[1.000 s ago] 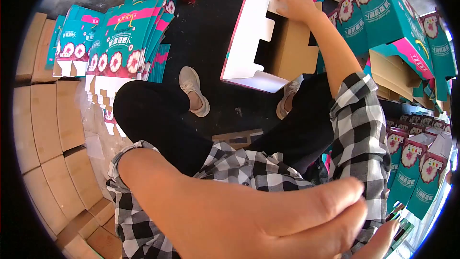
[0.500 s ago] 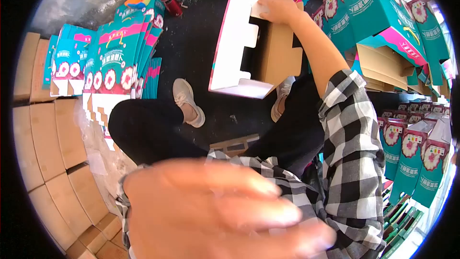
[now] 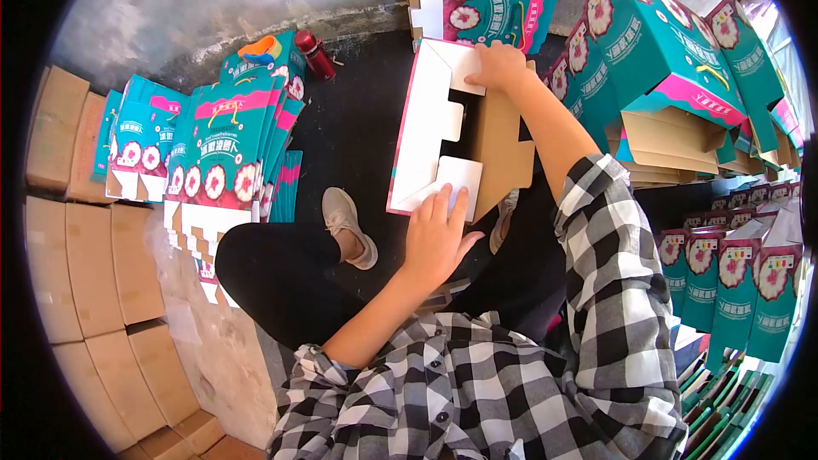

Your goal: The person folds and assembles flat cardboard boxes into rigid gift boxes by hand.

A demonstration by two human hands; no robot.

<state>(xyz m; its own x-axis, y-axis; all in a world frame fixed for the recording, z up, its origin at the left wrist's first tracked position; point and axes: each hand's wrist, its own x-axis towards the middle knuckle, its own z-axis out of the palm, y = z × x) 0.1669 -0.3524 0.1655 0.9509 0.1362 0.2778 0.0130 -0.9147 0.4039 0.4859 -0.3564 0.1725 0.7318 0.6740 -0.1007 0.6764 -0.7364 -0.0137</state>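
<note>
A cardboard box (image 3: 414, 136), white on its flaps and brown inside, stands on the dark floor between my feet with its top open. At its far end, my right hand (image 3: 498, 66) is closed over a small white end flap, thumb and fingers bent around it. On the near end, the fingers of my left hand (image 3: 439, 238) lie stretched over the other white end flap (image 3: 460, 181), thumb apart. A long notched white flap is folded partly over the opening on the left, and a brown flap (image 3: 509, 149) stands out on the right.
Flat teal cartons (image 3: 217, 140) are stacked at left, with an orange-and-blue tape roll (image 3: 260, 50) on top and a red flask (image 3: 314, 55) beside them. Brown boxes (image 3: 94, 255) line the far left. Assembled teal boxes (image 3: 673, 43) stand at right. More cartons (image 3: 503, 0) lean ahead.
My left hand, blurred close to the camera before, has come down onto the box's near end flap. My right hand stays at the far end. The view has tilted slightly upward.
</note>
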